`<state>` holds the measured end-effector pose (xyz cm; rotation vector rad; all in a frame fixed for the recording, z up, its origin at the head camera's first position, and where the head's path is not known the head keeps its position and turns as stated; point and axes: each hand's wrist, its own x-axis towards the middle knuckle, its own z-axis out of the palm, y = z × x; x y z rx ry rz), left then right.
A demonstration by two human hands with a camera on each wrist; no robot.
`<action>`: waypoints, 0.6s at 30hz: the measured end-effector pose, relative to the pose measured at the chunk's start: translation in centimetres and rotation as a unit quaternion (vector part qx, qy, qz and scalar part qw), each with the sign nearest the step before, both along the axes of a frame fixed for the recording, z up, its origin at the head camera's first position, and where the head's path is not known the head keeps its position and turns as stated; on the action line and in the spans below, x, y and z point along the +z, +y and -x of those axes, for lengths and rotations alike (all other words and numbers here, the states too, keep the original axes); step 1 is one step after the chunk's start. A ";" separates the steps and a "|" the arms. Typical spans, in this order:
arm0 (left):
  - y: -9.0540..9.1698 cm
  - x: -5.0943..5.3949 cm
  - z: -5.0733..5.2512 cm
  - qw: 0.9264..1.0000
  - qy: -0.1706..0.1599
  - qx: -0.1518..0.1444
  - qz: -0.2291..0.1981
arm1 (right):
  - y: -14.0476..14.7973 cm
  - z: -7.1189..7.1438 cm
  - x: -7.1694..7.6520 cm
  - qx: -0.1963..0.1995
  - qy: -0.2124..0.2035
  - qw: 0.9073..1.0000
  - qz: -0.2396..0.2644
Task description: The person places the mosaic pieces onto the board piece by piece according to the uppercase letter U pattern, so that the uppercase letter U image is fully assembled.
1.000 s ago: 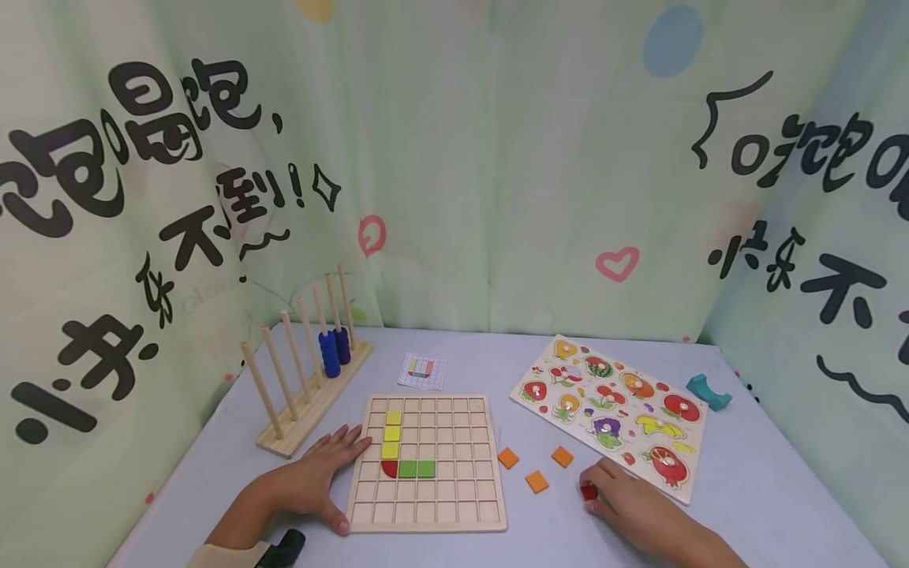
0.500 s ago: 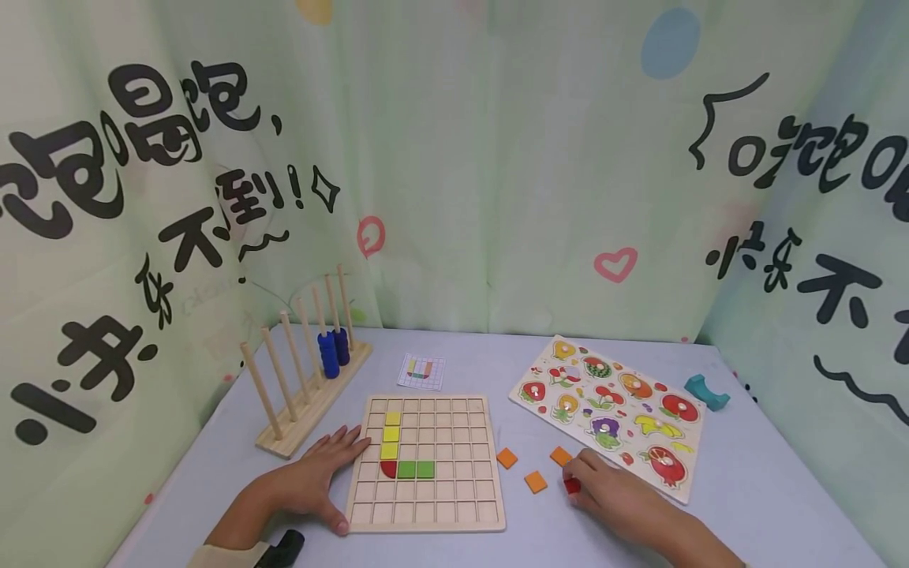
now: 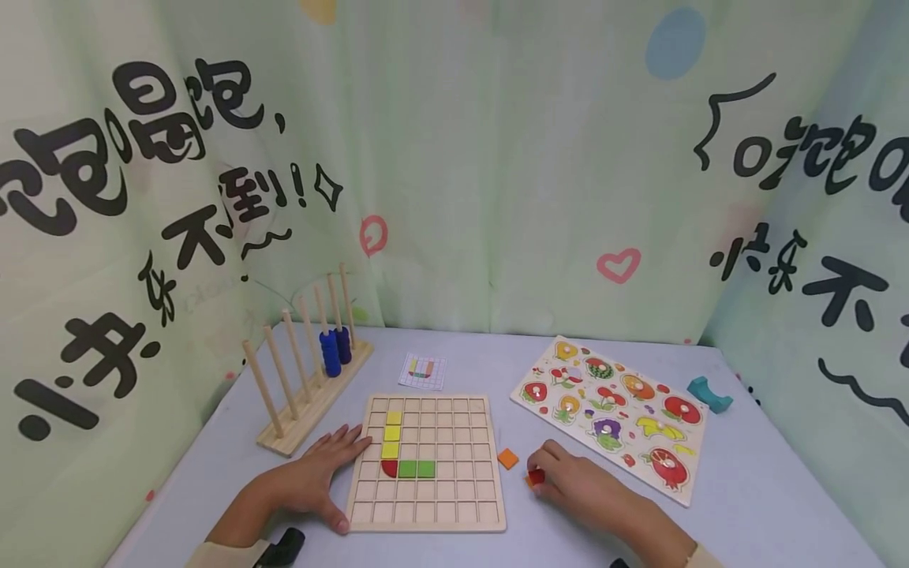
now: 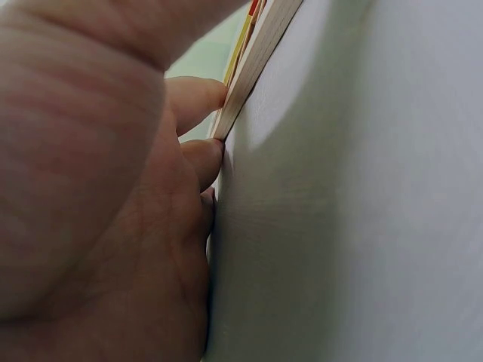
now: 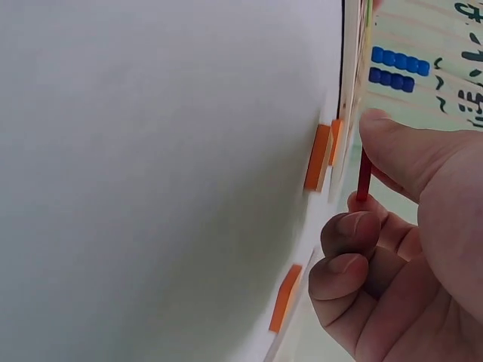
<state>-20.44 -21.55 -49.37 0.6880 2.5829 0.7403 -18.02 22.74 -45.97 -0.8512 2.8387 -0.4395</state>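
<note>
Head view: the grid board (image 3: pixel 456 513) lies on the table (image 3: pixel 760 497) with three yellow tiles (image 3: pixel 391 433) seated in its second column from the left, a rounded red tile (image 3: pixel 389 468) directly below them, and two green tiles (image 3: pixel 416 469) to the right of that. The peg stand (image 3: pixel 312 413) carries bright blue beads (image 3: pixel 330 355) and dark blue beads (image 3: pixel 343 347) on two pegs. Fruit pieces sit in the fruit puzzle (image 3: pixel 634 443). Your left hand (image 3: pixel 319 472) lies with fingers extended and spread, touching the board's left edge. Your right hand (image 3: pixel 578 485) pinches a second red tile (image 3: pixel 537 476) between thumb and fingers, to the right of the board and apart from it.

Your fingers cover part of this tile; its full outline cannot be read. One orange tile (image 3: pixel 507 458) shows whole and another only in part, yet the right wrist view shows three. The picture card (image 3: pixel 424 371) is too small to read in detail. In the left wrist view, your hand hides most of the board.

Compared with one second earlier, your right hand and its tile are nearer the board. Your left hand and the seated tiles hold position.
</note>
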 end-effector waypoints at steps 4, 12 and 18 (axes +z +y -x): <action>-0.1 0.0 0.0 1.000 0.003 -0.008 -0.001 | -1.0 0.4 -0.3 0.019 0.007 1.000 0.022; 0.0 -0.2 0.1 1.000 0.005 -0.003 -0.001 | -2.8 0.9 -0.4 0.034 0.010 0.999 0.030; -0.1 -0.3 0.2 1.000 0.003 0.000 0.001 | -4.3 1.3 -0.4 0.044 0.001 0.998 0.044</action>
